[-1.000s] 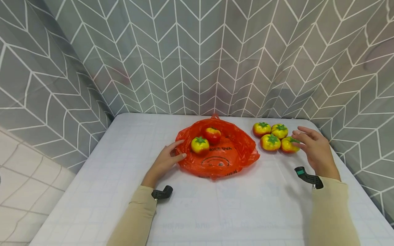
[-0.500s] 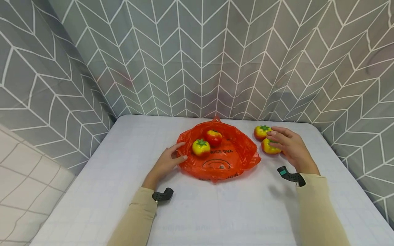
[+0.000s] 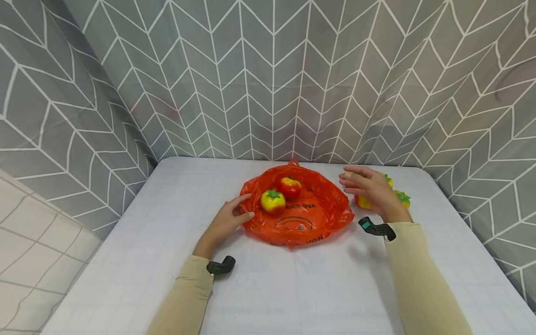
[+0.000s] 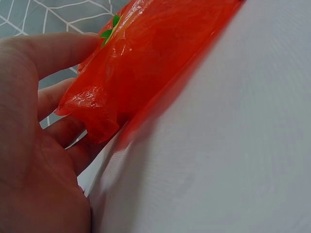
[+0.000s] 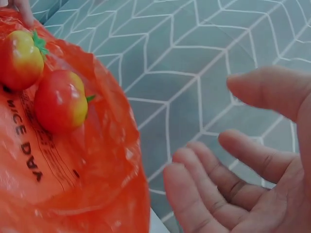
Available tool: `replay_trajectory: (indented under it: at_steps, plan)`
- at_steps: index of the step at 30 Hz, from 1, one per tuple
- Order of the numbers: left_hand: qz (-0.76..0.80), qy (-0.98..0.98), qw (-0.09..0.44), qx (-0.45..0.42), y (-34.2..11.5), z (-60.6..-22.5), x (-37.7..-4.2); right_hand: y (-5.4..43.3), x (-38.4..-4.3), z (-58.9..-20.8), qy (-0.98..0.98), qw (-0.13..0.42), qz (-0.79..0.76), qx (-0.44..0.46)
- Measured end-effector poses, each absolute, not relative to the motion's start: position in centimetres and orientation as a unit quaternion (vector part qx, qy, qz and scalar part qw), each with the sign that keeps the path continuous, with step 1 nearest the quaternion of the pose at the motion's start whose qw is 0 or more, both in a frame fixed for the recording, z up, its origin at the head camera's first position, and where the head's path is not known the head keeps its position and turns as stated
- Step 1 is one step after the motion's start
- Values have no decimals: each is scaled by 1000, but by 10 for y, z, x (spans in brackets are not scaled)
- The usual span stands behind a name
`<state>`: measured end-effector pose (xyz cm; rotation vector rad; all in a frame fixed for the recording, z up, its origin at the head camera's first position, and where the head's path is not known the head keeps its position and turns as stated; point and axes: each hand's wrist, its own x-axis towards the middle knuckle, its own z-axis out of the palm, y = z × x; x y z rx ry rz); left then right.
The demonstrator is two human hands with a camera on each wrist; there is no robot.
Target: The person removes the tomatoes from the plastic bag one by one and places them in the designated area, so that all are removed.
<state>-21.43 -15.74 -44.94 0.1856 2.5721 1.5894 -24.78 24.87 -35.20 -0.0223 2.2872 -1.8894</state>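
A red plastic bag (image 3: 301, 218) lies on the table with its mouth spread wide. Inside it are two glossy red-and-yellow tomatoes, one with its green leafy top up (image 3: 272, 201) and one on its side (image 3: 290, 187). My left hand (image 3: 226, 218) holds the bag's left rim, thumb on one side and fingers behind the film in the left wrist view. Right of the bag, my right hand (image 3: 370, 188) hovers with spread, slightly bent fingers and nothing between them. Partly hidden behind it sit more tomatoes (image 3: 403, 198).
The white-covered table (image 3: 293, 279) ends at a grey curtain (image 3: 272, 93) with white zigzag lines, which also runs along the sides. Black wrist cameras (image 3: 222, 265) sit on both forearms.
My right hand has moved left from the far side of the tomato group toward the bag, now covering other tomatoes. The left hand, the bag and the two tomatoes in it have stayed put.
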Motion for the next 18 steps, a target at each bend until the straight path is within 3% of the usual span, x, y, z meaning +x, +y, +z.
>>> replay_trajectory:
  at_steps: [18]
  plan:
    - [522,849,51,70,-159,-454,-217,200,-271,-353,774,141,-611,-90]
